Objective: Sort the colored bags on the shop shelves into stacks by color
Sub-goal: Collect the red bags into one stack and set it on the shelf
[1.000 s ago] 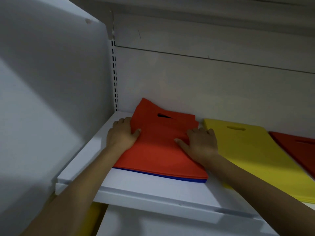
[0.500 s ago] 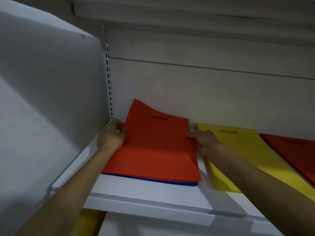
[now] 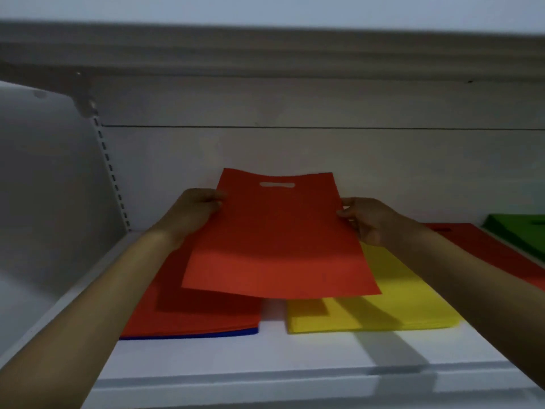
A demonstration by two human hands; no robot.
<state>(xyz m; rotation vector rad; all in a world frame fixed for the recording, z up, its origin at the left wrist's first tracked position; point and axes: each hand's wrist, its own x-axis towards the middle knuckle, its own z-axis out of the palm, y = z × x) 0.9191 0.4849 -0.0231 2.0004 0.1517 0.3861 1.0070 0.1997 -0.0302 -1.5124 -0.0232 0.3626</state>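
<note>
A flat red bag (image 3: pixel 277 240) with a cut-out handle hangs above the white shelf (image 3: pixel 265 358), lifted clear of the stacks. My left hand (image 3: pixel 194 214) grips its left edge and my right hand (image 3: pixel 365 219) grips its right edge. Below it on the left lies a red stack (image 3: pixel 200 317) with a blue bag (image 3: pixel 188 335) showing at the bottom. To the right lies a yellow stack (image 3: pixel 392 305), partly covered by the held bag. Farther right are another red stack (image 3: pixel 495 249) and a green stack (image 3: pixel 519 234).
A white side panel (image 3: pixel 50 196) closes the shelf on the left, with a slotted upright (image 3: pixel 112 175) in the corner. The white back wall (image 3: pixel 324 149) stands right behind the bags. An upper shelf edge (image 3: pixel 265 54) hangs overhead.
Both hands moved from pressing on the red stack to its edges, then lifted one red bag off it and carried it up and right, over the yellow stack. The view shifted right.
</note>
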